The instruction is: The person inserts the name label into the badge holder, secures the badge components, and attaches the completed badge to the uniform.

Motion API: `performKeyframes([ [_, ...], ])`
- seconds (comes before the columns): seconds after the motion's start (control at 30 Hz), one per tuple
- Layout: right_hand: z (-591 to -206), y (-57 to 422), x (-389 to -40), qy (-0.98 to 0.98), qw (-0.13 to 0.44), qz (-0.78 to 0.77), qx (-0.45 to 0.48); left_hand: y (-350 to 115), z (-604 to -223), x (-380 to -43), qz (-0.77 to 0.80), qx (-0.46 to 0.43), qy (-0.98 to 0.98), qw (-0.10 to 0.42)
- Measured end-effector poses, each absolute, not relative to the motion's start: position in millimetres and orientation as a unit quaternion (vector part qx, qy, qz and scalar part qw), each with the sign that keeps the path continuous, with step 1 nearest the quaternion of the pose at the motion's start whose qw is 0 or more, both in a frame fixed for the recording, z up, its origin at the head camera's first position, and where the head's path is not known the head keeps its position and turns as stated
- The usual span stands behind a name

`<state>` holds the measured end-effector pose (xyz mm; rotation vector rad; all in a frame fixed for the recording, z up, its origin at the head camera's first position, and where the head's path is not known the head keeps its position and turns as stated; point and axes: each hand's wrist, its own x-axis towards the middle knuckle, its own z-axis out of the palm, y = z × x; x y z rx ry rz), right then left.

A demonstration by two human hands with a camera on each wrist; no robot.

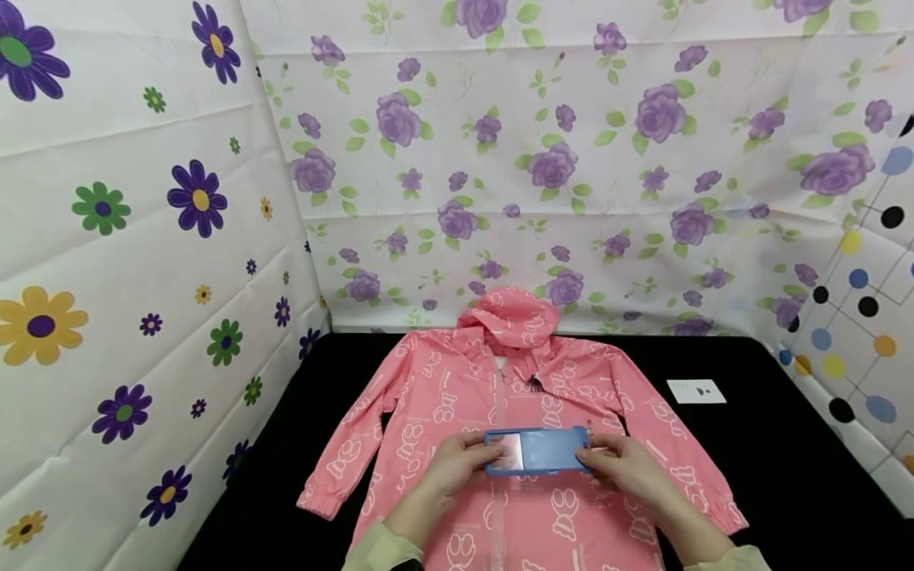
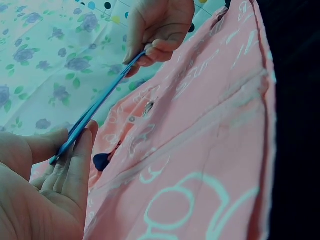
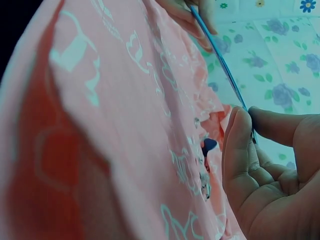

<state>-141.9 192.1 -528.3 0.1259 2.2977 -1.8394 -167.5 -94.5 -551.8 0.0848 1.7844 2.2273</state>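
Observation:
Both hands hold a flat blue card holder (image 1: 553, 450) level over the front of a pink hooded jacket (image 1: 443, 412). Its left part is see-through or shiny, and its right part is frosted blue. My left hand (image 1: 460, 461) pinches the left end between thumb and fingers. The right end is pinched by my right hand (image 1: 628, 469). Edge-on, the holder looks thin in the left wrist view, with the left thumb on one face and the fingers behind. The jacket lies spread front up, white figures printed on it, a zipper down its middle, sleeves out to both sides.
A white card (image 1: 696, 392) with small dark marks lies to the right of the jacket on the black tabletop (image 1: 785, 468). Flower-patterned cloth walls (image 1: 500, 174) stand behind and at the left, with a dotted one (image 1: 864, 341) on the right.

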Motion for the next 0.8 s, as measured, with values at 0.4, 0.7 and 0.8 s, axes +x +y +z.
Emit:
performKeyframes([
  [0.4,-532.9,208.9,-139.3,0.793,0.092,-0.6,0.053,-111.9,-552.6,-166.5,0.778,0.024,0.612,0.141],
  [0.7,-536.2,219.0,-139.9,0.812,0.106,-0.57,0.07,-123.1,-551.6,-168.8,0.774,0.021,0.619,0.131],
  [0.8,-538.3,220.7,-138.4,0.814,0.114,-0.566,0.07,-125.2,-550.2,-168.3,0.776,0.016,0.618,0.129],
])
